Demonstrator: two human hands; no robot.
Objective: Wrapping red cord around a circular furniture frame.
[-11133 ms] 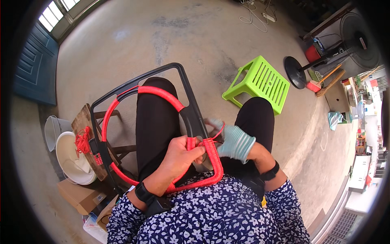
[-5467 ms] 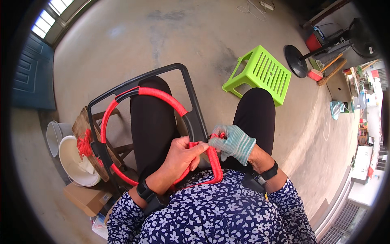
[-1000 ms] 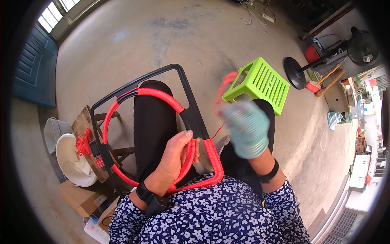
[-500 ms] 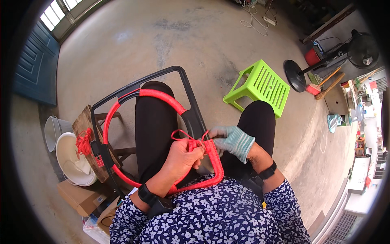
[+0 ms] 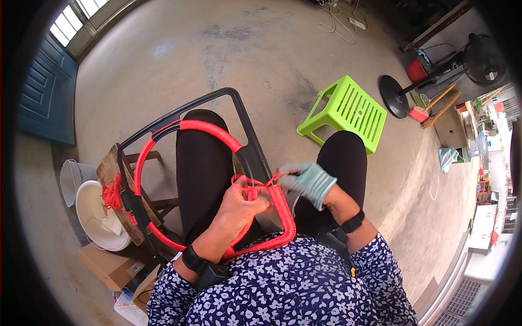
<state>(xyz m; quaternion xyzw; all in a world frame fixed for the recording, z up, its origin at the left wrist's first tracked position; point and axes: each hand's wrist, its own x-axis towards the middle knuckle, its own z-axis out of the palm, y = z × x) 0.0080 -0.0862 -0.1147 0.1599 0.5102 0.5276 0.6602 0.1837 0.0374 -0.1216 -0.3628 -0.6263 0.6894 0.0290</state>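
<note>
Across my lap rests a black frame (image 5: 254, 162) with a ring and a rounded corner section wrapped tightly in red cord (image 5: 283, 211). My left hand (image 5: 239, 206), bare, is closed at the inner side of that wrapped section, with a loop of the red cord rising from its fingers. Opposite it, my right hand (image 5: 310, 185) wears a pale green striped glove and pinches the cord beside the black bar. The cord crosses between both hands above the wrapped end. A loose bundle of red cord (image 5: 112, 192) hangs at the frame's left side.
A wooden stool (image 5: 110, 163) stands to the left, near white buckets (image 5: 89, 209) and a cardboard box (image 5: 111, 266). Beyond my right knee is a green plastic stool (image 5: 356, 111). Farther right are a black standing fan (image 5: 394, 96) and a broom (image 5: 418, 114).
My right hand has drawn slightly up and away from the wrapped section, pulling the cord. The left hand has turned a little, and the cord between the hands looks more stretched.
</note>
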